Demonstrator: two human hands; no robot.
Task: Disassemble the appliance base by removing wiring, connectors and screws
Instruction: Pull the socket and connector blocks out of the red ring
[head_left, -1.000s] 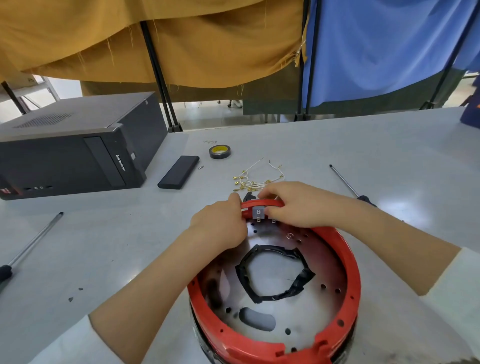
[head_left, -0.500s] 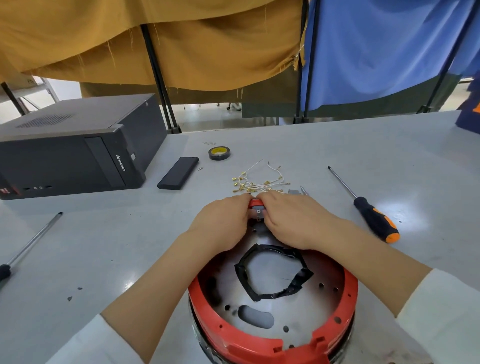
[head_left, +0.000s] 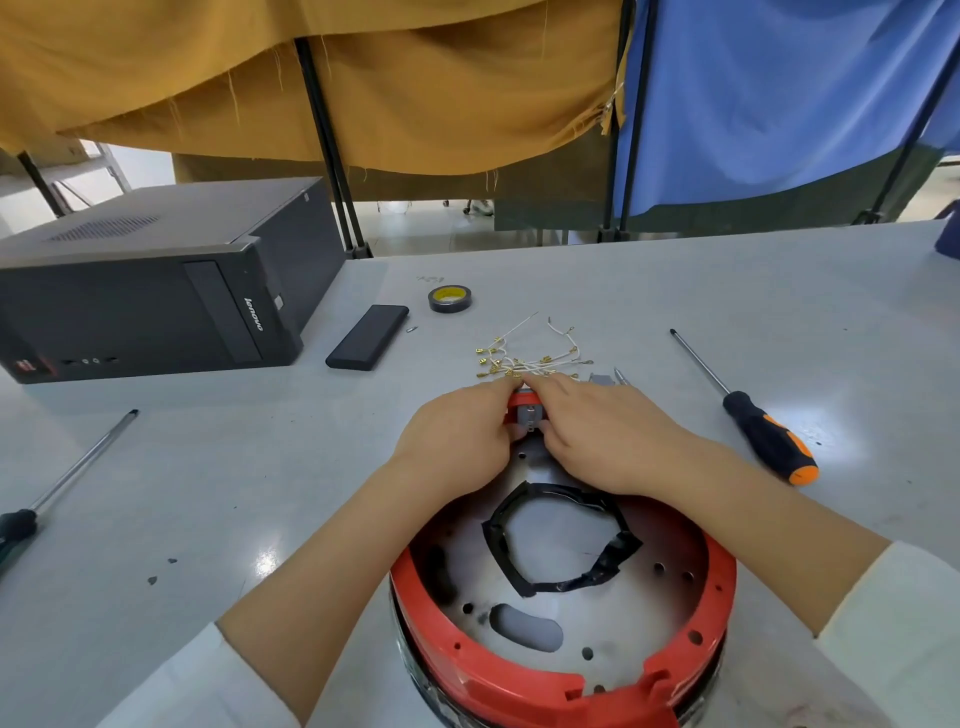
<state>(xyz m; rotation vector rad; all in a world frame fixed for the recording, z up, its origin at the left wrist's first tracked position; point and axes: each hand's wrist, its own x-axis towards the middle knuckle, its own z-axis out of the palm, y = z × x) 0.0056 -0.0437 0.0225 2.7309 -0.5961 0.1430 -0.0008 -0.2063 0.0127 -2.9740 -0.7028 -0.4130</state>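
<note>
The appliance base (head_left: 563, 623) sits on the tabletop (head_left: 779, 312), wiring (head_left: 524, 358) already stripped out and lying beyond, both hands (head_left: 457, 441) (head_left: 608, 441) with fingers pinching the grey connector (head_left: 529, 417) at its far rim, not yet free

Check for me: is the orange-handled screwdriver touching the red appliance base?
Apart. The head view shows the orange-handled screwdriver lying on the table to the right of the red appliance base, with bare table plainly between them.

We pinch a small grey connector (head_left: 529, 417) with our left hand (head_left: 457, 441) and right hand (head_left: 608, 441) at the far rim of the red appliance base (head_left: 519, 686), just short of loose wires (head_left: 524, 358).
</note>
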